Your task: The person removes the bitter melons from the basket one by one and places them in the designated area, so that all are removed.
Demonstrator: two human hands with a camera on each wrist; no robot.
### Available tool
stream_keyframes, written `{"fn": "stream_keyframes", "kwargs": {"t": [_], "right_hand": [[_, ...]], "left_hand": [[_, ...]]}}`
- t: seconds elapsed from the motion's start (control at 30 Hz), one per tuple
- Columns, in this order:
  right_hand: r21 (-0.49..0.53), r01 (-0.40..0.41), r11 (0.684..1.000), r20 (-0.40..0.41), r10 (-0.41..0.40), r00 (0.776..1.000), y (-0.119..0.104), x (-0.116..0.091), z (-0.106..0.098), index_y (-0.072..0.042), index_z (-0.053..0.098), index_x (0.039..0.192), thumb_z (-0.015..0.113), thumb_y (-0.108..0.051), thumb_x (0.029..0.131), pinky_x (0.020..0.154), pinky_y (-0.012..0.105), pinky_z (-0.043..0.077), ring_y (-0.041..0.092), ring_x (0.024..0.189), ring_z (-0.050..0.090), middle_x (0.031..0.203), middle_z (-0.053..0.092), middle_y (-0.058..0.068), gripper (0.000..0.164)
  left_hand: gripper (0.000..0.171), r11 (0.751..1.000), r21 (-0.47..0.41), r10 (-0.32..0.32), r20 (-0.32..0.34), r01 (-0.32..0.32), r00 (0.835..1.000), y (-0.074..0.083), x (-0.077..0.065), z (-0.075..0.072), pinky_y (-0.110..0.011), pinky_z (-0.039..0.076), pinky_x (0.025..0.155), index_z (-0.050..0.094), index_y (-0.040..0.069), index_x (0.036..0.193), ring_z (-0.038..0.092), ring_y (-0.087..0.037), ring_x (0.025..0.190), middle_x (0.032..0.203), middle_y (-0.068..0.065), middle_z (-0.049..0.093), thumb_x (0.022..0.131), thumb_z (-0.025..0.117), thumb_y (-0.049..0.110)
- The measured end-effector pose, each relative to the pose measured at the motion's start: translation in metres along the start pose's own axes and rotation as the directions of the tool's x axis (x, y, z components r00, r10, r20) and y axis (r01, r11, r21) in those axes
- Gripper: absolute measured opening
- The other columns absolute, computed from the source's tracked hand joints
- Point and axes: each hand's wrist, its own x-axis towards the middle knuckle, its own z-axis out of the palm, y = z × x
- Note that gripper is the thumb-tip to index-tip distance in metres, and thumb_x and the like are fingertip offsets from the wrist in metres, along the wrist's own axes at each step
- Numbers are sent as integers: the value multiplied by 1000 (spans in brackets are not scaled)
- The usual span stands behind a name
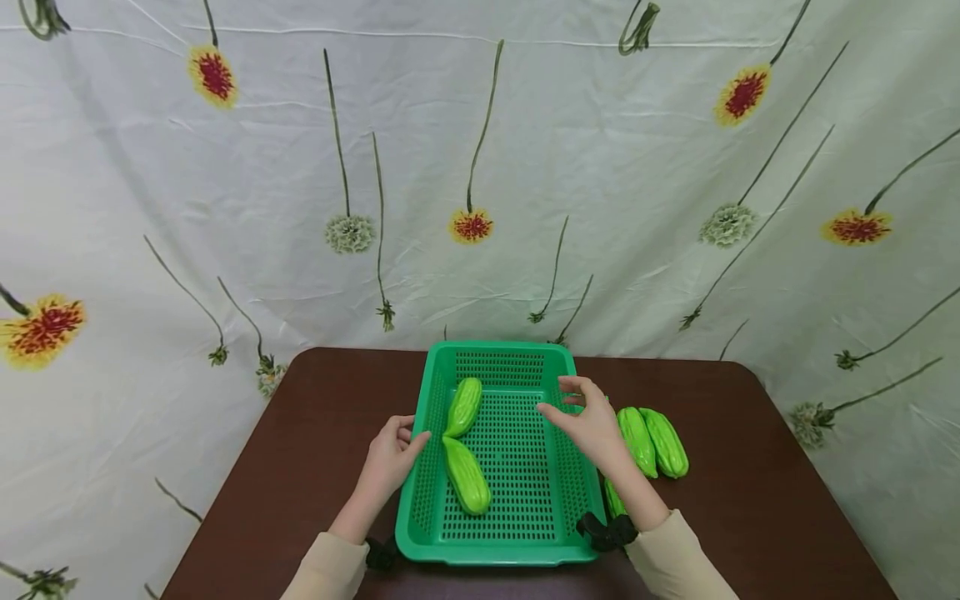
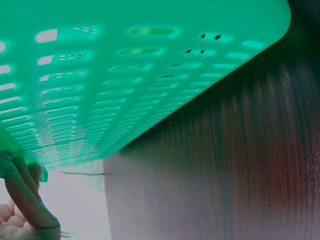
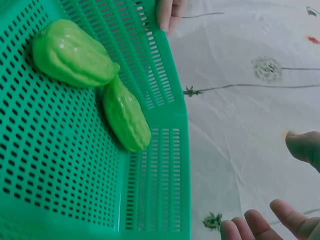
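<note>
A green plastic basket (image 1: 517,475) with slotted walls sits on the table. Along its left side lie two light-green, ribbed bitter melons, an upper one (image 1: 465,407) and a lower one (image 1: 467,477), nearly end to end. My left hand (image 1: 390,454) grips the basket's left rim, thumb over the top; the left wrist view shows its fingers (image 2: 27,192) against the outer wall. Over the right rim hovers my right hand (image 1: 592,421), thumb and fingers spread apart with nothing between them. In the right wrist view its fingertips (image 3: 255,222) stand outside the basket.
Right of the basket, several more bitter melons (image 1: 663,443) lie on the dark brown table (image 1: 750,500), partly hidden by my right hand and forearm. Behind the table hangs a pale flower-print cloth (image 1: 420,167). Black straps (image 1: 606,532) circle the wrists.
</note>
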Motion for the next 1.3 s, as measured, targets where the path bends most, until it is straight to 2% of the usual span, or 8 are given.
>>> {"fn": "stream_keyframes", "kwargs": {"t": [0.3,0.63,0.97,1.3], "right_hand": [[15,27,1000,64,-28,998,-7,5,33,-12,54,136,78,-33,86,87,47,52,34,120,56,133,56,11,60],[-15,81,997,145,-78,986,-11,9,58,-10,55,135,79,-35,84,84,45,53,33,118,56,132,56,11,61],[-75,127,989,274,-102,956,-12,15,77,-6,55,134,80,-37,82,87,46,52,35,119,56,132,56,13,65],[-124,160,979,414,-96,905,-2,19,96,-3,53,134,81,-32,82,88,46,51,35,116,57,131,56,16,66]], "left_hand": [[44,1000,-3,-10,-4,10,1000,0,-1,-2,-27,44,67,53,-5,131,52,-14,78,94,-11,56,96,65,19],[42,1000,-11,0,-11,0,1000,0,-1,-1,-27,46,67,53,-4,130,53,-13,78,94,-10,57,96,65,19],[41,1000,-25,0,-9,0,1000,2,-3,0,-26,47,67,54,-4,129,54,-12,76,92,-10,58,96,65,19],[40,1000,-22,-11,-8,11,1000,2,-3,-1,-27,46,67,54,-4,128,53,-13,76,92,-10,57,96,65,17]]}}
